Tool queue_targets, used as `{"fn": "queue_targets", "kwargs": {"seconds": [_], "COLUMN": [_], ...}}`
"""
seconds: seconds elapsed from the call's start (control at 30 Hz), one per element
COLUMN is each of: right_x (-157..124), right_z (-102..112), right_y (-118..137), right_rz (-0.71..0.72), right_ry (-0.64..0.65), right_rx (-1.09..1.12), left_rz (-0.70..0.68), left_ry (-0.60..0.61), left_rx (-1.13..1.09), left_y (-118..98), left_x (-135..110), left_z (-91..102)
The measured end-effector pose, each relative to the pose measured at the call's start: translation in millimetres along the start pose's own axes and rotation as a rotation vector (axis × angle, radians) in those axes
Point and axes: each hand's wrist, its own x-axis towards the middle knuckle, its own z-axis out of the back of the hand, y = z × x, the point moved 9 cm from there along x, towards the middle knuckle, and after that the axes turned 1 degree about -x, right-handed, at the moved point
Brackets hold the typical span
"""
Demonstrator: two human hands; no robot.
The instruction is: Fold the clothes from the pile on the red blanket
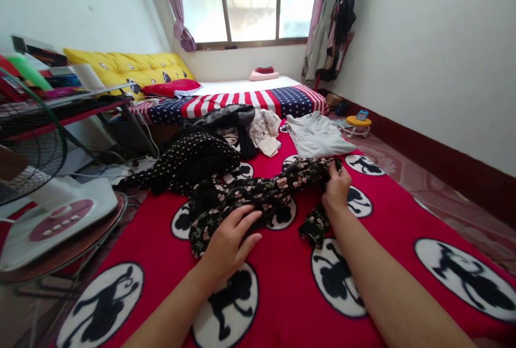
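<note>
A black garment with a pink floral print [258,189] lies bunched across the red blanket [282,294]. My right hand [337,182] pinches its right end, slightly raised, and a loose flap of the same cloth hangs below the wrist. My left hand [231,235] rests on the lower left part of the garment, fingers stretched and apart. Beyond it, a light grey garment [318,135] is spread out at the back right. A black polka-dot garment [197,154] lies heaped to the left.
Behind the dotted cloth sit a dark garment [226,116] and a cream patterned one [264,127]. On the left, a fan base [60,213] stands on a round stool beside a cluttered desk [72,111]. Another bed [245,103] is under the window. A yellow stool [358,122] is at right.
</note>
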Motion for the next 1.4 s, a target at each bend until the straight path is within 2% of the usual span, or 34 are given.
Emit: {"fn": "queue_targets", "kwargs": {"seconds": [0.1, 0.2, 0.3, 0.37, 0.43, 0.47, 0.53, 0.6, 0.67, 0.73, 0.83, 0.9, 0.93, 0.97, 1.0, 1.07, 1.13, 1.23, 1.3, 1.33, 1.4], "right_x": [10, 15, 17, 17, 13, 9, -9, -40, -76, -111, -171, -206, -216, -218, -208, -159, -99, -33, -12, -10, -21], "right_z": [18, 30, 34, 28, 11, -2, -36, -66, -84, -95, -105, -109, -111, -113, -115, -111, -91, -52, -31, -28, -37], "right_y": [-14, -18, -14, -6, 6, 11, 20, 26, 34, 43, 54, 62, 67, 74, 79, 77, 59, 26, 17, 19, 30], "right_rz": [-0.102, -0.127, -0.09, -0.036, 0.031, 0.051, 0.061, 0.077, 0.16, 0.279, 0.418, 0.416, 0.35, 0.244, 0.116, -0.117, -0.23, -0.224, -0.129, -0.059, 0.089], "right_ry": [-0.147, -0.237, -0.263, -0.194, -0.032, 0.099, 0.45, 0.82, 1.085, 1.254, 1.478, 1.607, 1.645, 1.632, 1.543, 1.187, 0.784, 0.378, 0.217, 0.202, 0.307], "right_rx": [0.106, 0.09, 0.029, -0.037, -0.12, -0.16, -0.235, -0.347, -0.488, -0.61, -0.711, -0.657, -0.561, -0.426, -0.273, -0.016, 0.099, 0.03, -0.111, -0.187, -0.296], "left_rz": [0.073, 0.14, 0.315, 0.464, 0.533, 0.517, 0.401, 0.249, 0.131, 0.072, 0.085, 0.152, 0.209, 0.269, 0.325, 0.397, 0.435, 0.545, 0.593, 0.585, 0.502], "left_ry": [-0.173, -0.303, -0.284, -0.222, -0.156, -0.13, -0.11, -0.119, -0.155, -0.245, -0.42, -0.471, -0.497, -0.536, -0.59, -0.72, -0.808, -0.8, -0.711, -0.641, -0.489], "left_rx": [0.111, 0.234, 0.295, 0.23, 0.084, 0.008, -0.095, -0.137, -0.175, -0.226, -0.328, -0.4, -0.435, -0.482, -0.548, -0.711, -0.809, -0.708, -0.615, -0.561, -0.391], "left_y": [16, 37, 73, 96, 106, 103, 85, 60, 37, 22, 14, 18, 23, 30, 40, 62, 85, 119, 131, 131, 118], "left_x": [5, 9, 7, 0, -6, -7, -7, -6, -7, -7, -6, -1, 1, 3, 4, 5, 5, 3, 2, 4, 10], "left_z": [27.2, 52.8, 60.8, 56.9, 48.0, 43.8, 40.9, 45.5, 55.8, 72.4, 98.4, 107.0, 110.1, 113.4, 116.4, 120.3, 117.1, 97.0, 76.2, 65.9, 49.8]}}
